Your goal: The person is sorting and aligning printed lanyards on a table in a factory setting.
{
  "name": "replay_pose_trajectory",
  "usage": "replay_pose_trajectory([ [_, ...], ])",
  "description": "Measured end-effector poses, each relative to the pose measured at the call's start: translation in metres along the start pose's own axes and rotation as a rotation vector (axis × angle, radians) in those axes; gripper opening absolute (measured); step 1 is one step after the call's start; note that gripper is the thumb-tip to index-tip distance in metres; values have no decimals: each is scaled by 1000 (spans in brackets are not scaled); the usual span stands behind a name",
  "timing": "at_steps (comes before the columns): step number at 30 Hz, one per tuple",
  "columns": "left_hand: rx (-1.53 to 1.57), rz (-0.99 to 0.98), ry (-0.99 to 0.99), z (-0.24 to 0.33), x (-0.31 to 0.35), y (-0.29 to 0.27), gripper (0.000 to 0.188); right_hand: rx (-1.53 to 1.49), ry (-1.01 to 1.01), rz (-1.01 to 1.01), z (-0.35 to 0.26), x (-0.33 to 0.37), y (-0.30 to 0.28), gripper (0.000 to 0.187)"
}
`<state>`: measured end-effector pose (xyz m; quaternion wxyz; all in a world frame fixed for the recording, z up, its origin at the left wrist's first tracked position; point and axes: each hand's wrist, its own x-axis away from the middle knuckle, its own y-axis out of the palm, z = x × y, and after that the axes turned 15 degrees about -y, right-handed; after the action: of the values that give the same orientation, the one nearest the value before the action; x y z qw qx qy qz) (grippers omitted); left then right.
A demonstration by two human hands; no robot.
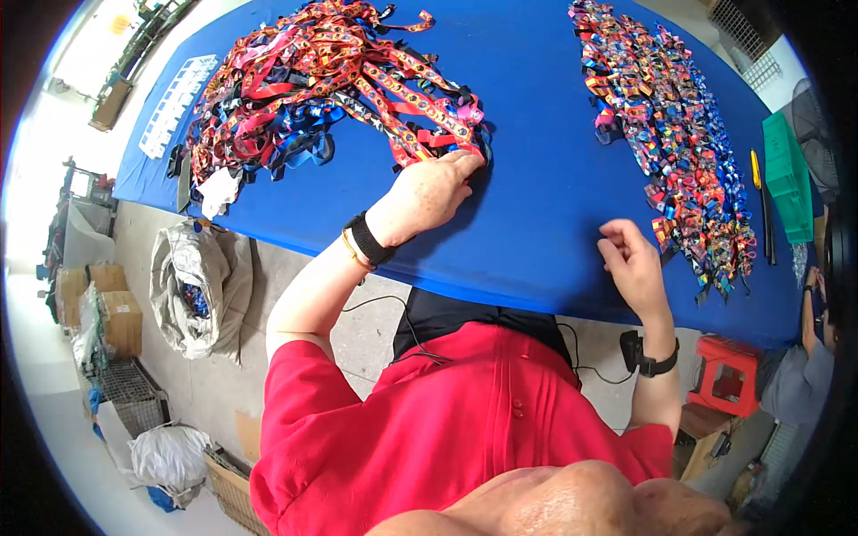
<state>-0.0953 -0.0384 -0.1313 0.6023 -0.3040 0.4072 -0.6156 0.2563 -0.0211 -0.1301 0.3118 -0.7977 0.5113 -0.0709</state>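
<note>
A large tangled heap of patterned fabric straps (313, 85), mostly red and orange with some blue and black, lies on the left of a blue-covered table (536, 134). My left hand (429, 195) is at the heap's near right edge, its fingers closed on a red patterned strap (413, 147); the fingertips are partly hidden. Lower and to the right, my right hand (633, 268) is just above the table near its front edge. Its fingers are loosely bent and apart, with nothing seen in them. Beside it lie long rows of small folded multicoloured straps (666, 134).
A white slotted tray (179, 105) lies at the table's far left. On the right are a yellow-handled tool (756, 170) and a green crate (786, 174). An open sack (201, 286) and a red stool (726, 375) stand below. Another person's arm (810, 313) shows at far right.
</note>
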Motion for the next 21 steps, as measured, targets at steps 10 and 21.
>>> replay_pose_trajectory([
  [10,144,-15,104,-7,5,10,51,98,-255,-284,-71,-105,56,28],
  [21,156,160,-240,-40,0,-19,13,385,-296,-245,-46,-160,133,33],
])
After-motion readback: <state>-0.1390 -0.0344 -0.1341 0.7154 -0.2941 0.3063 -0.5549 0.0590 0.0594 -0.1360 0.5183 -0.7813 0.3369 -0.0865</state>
